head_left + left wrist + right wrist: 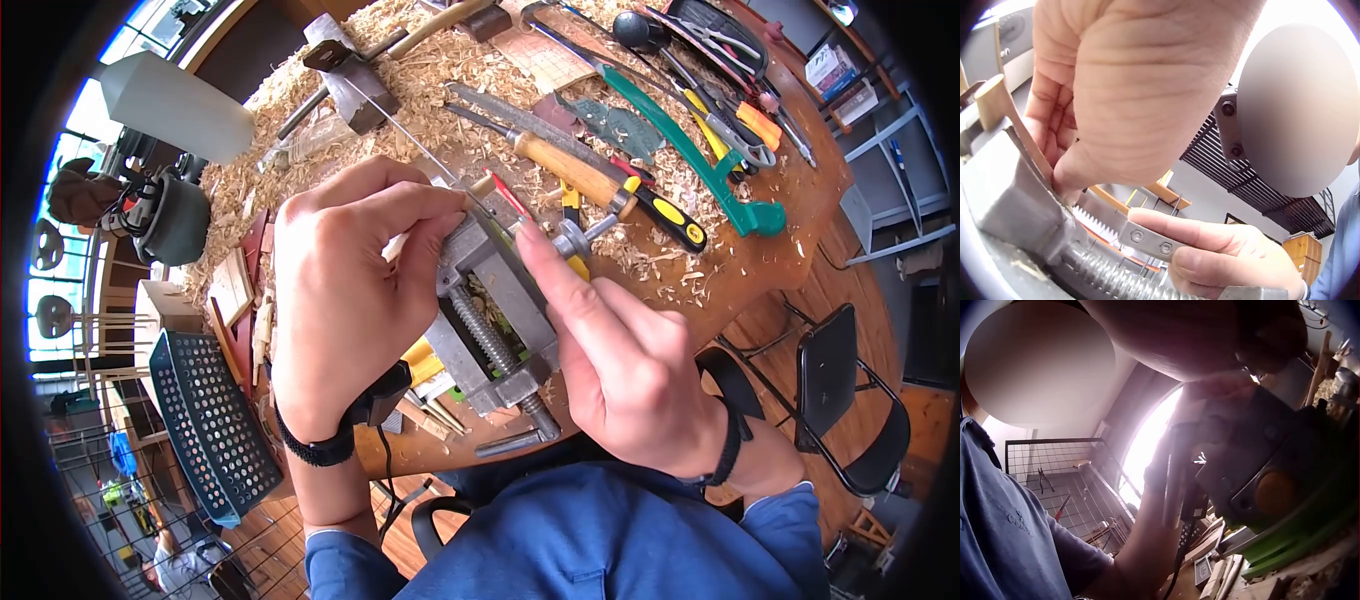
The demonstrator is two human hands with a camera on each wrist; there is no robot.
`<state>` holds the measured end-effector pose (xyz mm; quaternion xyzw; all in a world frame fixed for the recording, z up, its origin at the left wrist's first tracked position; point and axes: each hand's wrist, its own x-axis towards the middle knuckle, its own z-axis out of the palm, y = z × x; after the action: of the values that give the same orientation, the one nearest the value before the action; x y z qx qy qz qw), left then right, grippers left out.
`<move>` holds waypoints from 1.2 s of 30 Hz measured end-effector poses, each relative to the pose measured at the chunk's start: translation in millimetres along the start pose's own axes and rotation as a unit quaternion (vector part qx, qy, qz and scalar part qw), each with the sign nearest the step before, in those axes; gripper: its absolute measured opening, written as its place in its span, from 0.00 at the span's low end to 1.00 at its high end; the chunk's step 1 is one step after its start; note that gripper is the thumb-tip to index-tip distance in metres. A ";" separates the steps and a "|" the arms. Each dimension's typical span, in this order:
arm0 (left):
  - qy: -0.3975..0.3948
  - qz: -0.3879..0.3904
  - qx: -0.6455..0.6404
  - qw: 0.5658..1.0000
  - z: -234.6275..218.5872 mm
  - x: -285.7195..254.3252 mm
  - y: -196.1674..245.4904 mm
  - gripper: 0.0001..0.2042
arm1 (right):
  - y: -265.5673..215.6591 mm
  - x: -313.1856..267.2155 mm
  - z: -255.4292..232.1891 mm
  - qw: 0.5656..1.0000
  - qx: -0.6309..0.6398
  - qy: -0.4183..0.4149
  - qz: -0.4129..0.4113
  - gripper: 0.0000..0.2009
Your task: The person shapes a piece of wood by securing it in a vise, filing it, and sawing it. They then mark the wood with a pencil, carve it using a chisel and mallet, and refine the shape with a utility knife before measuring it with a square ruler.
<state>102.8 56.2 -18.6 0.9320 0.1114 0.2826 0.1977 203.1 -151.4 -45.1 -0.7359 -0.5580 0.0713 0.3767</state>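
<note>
A grey metal vise point(500, 285) with a threaded screw stands at the bench's near edge. My left hand point(350, 260) is at its far jaw, thumb and forefinger pinching a narrow wooden strip point(1004, 103) that sticks up beside the jaw in the left wrist view. My right hand point(640, 380) grips a saw, its index finger stretched along it. The thin toothed blade point(1099, 223) runs from a grey bolted bracket point(1150, 240) by the right fingers towards the left fingertips. Seen from above, the blade is a thin line; its handle is hidden in the palm. The right wrist view is dark.
Wood shavings point(440, 75) cover much of the bench. Beyond the vise lie a wooden-handled file point(570, 170), a green-handled tool point(680, 150), and a hammer point(355, 95). A perforated basket point(215, 420) and white bottle point(185, 105) stand left; a folding chair point(830, 370) is right.
</note>
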 end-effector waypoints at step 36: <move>-0.002 -0.112 0.045 0.993 -50.2 3.7 -5.6 0.05 | 77.5 24.3 -2.5 0.991 -0.125 0.021 -0.049 0.22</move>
<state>76.7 77.8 19.0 0.9222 0.2278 0.2511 0.1861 272.8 -138.5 -84.8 -0.7504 -0.5901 -0.0326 0.2961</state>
